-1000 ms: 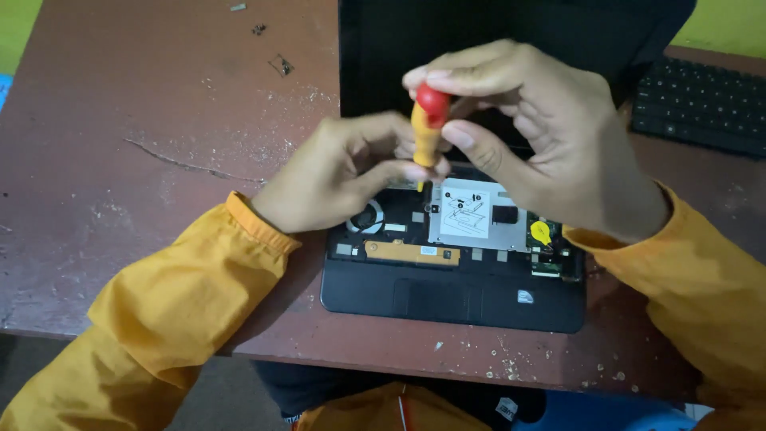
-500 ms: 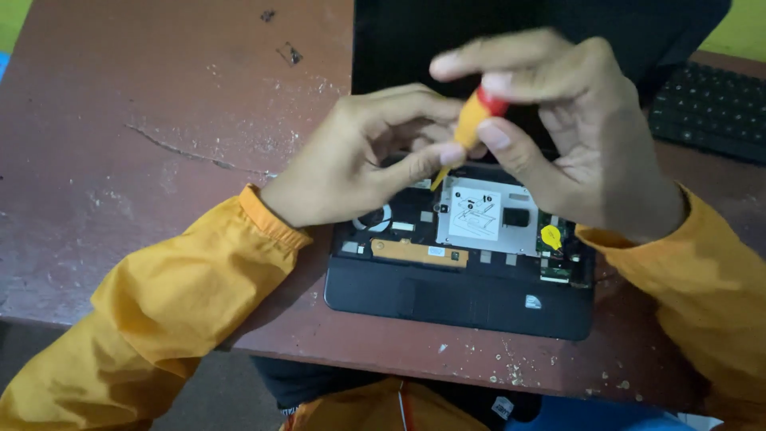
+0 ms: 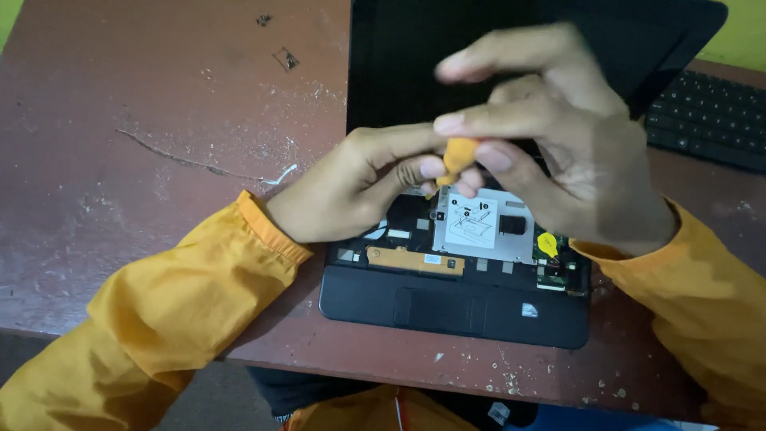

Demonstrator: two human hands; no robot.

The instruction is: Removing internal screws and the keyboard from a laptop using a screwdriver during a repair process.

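While both my hands meet over the opened laptop base [image 3: 455,307], the small orange-handled screwdriver [image 3: 456,156] sits pinched between them, and what matters is how it lies. Its long axis runs down and slightly toward my left, from the handle up by my right hand [image 3: 558,152] to the tip, which points at the upper left corner of the silver drive cover [image 3: 483,225]. I cannot tell whether the tip touches it. My right hand grips the handle, its fingers closed around the top from my right side. My left hand [image 3: 351,187] comes in from the other side, thumb and forefinger closed on the lower part of the tool just above the cover. That makes the left hand the nearer one to the cover. The black screen [image 3: 399,64] stands open behind my hands, and a separate keyboard [image 3: 710,116] lies well apart at my right on the worn reddish table [image 3: 144,120].
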